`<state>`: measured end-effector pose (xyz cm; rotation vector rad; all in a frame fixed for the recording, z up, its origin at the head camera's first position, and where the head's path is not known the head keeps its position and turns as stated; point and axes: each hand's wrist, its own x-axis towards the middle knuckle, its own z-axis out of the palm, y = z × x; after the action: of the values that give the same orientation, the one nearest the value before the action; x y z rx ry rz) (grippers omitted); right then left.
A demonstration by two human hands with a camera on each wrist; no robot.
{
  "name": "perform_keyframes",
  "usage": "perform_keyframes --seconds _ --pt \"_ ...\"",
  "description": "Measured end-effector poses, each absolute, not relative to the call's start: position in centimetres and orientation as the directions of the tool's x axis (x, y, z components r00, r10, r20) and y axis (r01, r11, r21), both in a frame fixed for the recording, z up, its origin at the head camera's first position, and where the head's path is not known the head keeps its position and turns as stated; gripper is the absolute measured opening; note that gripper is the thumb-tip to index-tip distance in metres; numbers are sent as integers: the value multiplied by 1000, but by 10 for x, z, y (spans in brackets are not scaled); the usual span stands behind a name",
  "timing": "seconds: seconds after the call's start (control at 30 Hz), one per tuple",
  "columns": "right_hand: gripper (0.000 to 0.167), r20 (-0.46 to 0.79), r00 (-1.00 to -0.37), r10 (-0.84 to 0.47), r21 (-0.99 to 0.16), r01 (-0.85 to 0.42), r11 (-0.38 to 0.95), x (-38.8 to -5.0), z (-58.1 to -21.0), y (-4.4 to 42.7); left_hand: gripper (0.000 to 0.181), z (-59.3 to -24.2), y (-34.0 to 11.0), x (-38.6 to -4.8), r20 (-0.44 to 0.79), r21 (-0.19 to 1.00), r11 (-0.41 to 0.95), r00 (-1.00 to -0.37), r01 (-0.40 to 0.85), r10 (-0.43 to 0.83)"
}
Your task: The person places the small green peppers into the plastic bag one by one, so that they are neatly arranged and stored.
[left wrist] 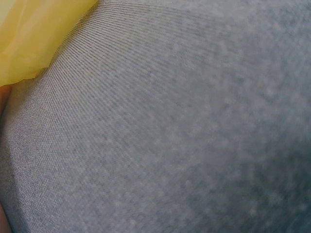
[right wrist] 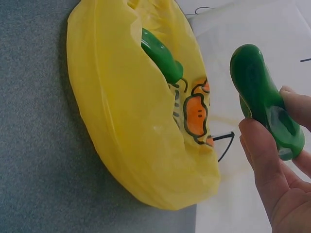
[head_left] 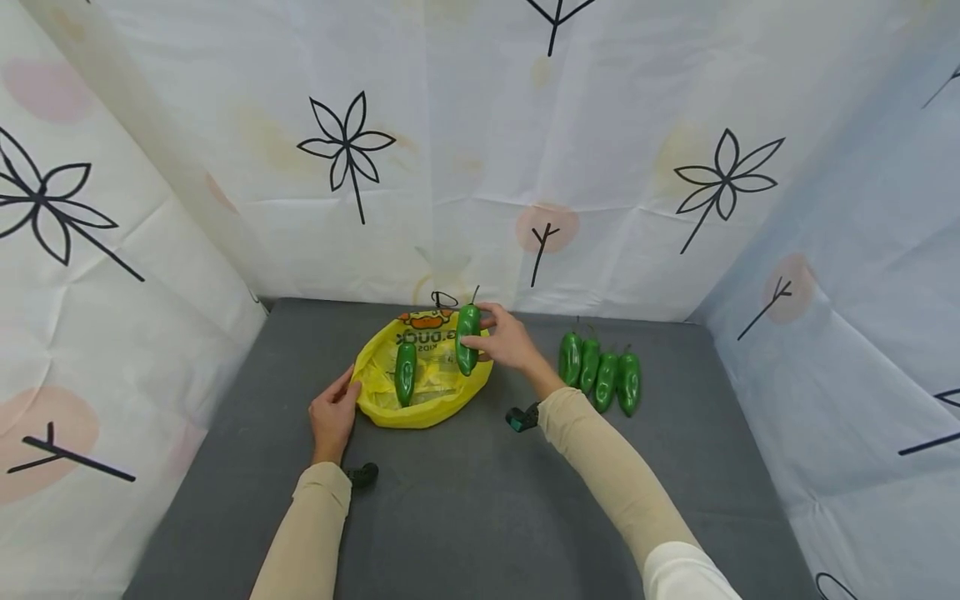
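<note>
A yellow plastic bag lies with its mouth spread wide, and one green pepper rests inside. My right hand pinches another green pepper over the bag's right side. In the right wrist view, fingers and thumb of the right hand hold this pepper beside the yellow bag. The left hand grips the bag's left rim between thumb and fingers. The left wrist view shows only the bag's edge and a sliver of hand.
Several green peppers lie side by side on the dark grey table, right of the bag. A white cloth with leaf drawings hangs behind the table and at both sides.
</note>
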<state>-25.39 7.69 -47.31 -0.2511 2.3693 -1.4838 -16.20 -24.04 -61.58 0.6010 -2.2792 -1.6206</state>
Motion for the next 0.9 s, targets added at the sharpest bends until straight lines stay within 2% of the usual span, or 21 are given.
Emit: perform_keyframes --seconds 0.67,0.9 --pt "78 -178 -913 -366 -877 -22 480 -252 -490 49 41 -614 -240 -164 -28 943 280 -880 -181 -474" --pt "77 -196 -913 -358 -888 10 460 -251 -492 41 40 -615 -240 -163 -21 944 281 -881 -173 -473"
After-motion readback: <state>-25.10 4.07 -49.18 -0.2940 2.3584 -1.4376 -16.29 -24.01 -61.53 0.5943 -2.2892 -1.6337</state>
